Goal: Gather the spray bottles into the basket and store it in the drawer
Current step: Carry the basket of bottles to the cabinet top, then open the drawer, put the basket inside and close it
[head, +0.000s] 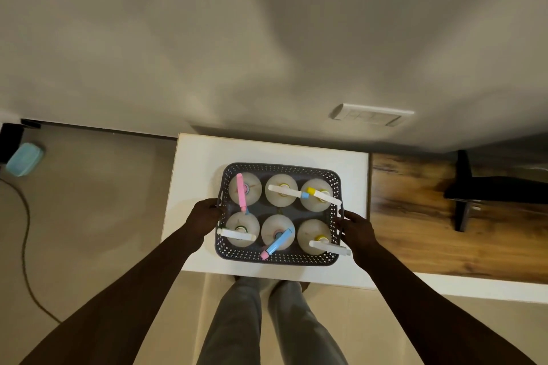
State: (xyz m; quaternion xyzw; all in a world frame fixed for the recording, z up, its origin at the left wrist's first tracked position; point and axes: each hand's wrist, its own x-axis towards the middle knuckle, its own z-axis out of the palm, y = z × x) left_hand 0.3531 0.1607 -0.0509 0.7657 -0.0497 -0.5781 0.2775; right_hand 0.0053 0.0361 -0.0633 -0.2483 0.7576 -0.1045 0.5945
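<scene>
A dark grey perforated basket [275, 259] sits on a white cabinet top [195, 175]. Several white spray bottles stand upright inside it in two rows, among them one with a pink trigger head [240, 191], one with a blue head [277, 243] and one with a yellow nozzle [318, 194]. My left hand [206, 213] grips the basket's left handle. My right hand [354, 227] holds the right handle, fingers curled at the rim. No drawer is visible from this angle.
A wooden desk top [430, 216] adjoins the cabinet on the right, with a black stand [465, 192] on it. A wall switch plate [370, 115] is behind. On the floor at the left lie a light blue box [25, 158] and a cable [25, 246]. My legs stand just below the cabinet.
</scene>
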